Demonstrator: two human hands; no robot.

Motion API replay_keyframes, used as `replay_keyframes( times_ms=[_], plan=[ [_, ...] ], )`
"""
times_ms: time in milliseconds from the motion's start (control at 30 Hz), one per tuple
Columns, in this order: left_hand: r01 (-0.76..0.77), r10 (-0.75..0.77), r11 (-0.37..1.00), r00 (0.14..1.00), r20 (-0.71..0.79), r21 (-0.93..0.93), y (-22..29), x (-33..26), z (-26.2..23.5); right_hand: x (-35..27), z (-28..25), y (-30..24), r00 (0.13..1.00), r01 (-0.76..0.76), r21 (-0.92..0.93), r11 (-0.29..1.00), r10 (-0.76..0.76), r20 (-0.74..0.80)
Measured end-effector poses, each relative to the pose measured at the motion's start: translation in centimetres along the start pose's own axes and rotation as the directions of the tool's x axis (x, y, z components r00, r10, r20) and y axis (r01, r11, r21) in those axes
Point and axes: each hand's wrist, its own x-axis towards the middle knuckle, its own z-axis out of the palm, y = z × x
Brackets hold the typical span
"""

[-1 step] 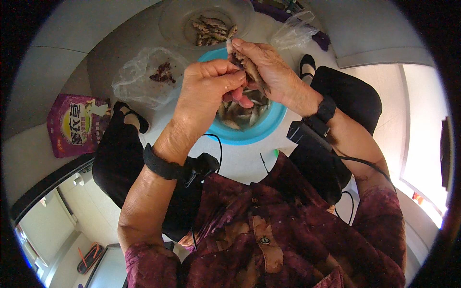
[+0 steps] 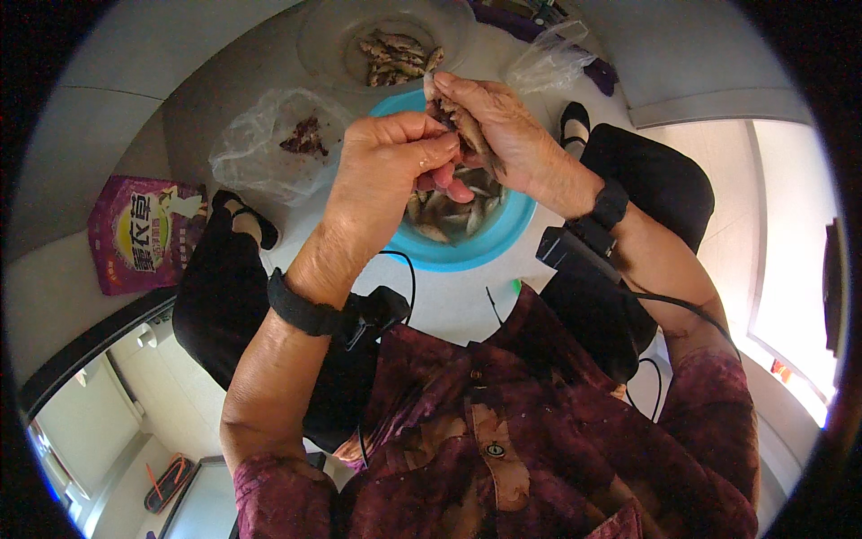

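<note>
Two bare hands. Right hand (image 2: 514,135): closed around one small fish (image 2: 474,136), held over a blue basin (image 2: 449,260). Left hand (image 2: 388,166): thumb and forefinger pinched on its opened belly, other fingers loosely bent. Basin: more fish. Beyond: clear bowl (image 2: 316,52), fish inside. Leftward: plastic bag (image 2: 256,148), dark scraps (image 2: 305,136).

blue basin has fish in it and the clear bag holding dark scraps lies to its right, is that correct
Not quite: the head view shows the clear bag holding dark scraps to the left of the blue basin. The basin does have fish in it.
</note>
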Motion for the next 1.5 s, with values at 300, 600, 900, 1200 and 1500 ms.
replay_keyframes(
  times_ms=[300, 600, 900, 1200, 1500],
  plan=[
    [0.032, -0.025, 0.990, 0.998, 0.049, -0.139, -0.2, 0.1, -0.4, 0.2, 0.2, 0.2, 0.997, 0.050, 0.018, 0.999, -0.049, -0.053],
    [-0.016, 0.011, 0.995, 0.999, -0.046, -0.094, 0.2, -0.2, 0.0, -0.1, -0.2, 0.0, 0.997, 0.068, -0.046, 0.997, -0.070, -0.034],
    [-0.095, 0.084, 0.968, 0.995, -0.059, -0.232, 0.6, -0.4, 0.0, -0.2, -0.4, -0.5, 0.996, 0.092, -0.034, 0.995, -0.091, 0.017],
    [-0.091, 0.079, 0.961, 0.995, -0.058, -0.259, 1.0, -0.4, -1.1, -0.7, 0.1, -1.2, 0.995, 0.047, -0.047, 0.998, -0.051, -0.082],
    [-0.134, 0.118, 0.968, 0.989, -0.084, -0.212, 0.7, -0.4, -2.4, -1.2, 0.3, -1.9, 1.000, 0.007, 0.068, 0.998, -0.008, 0.014]
  ],
)
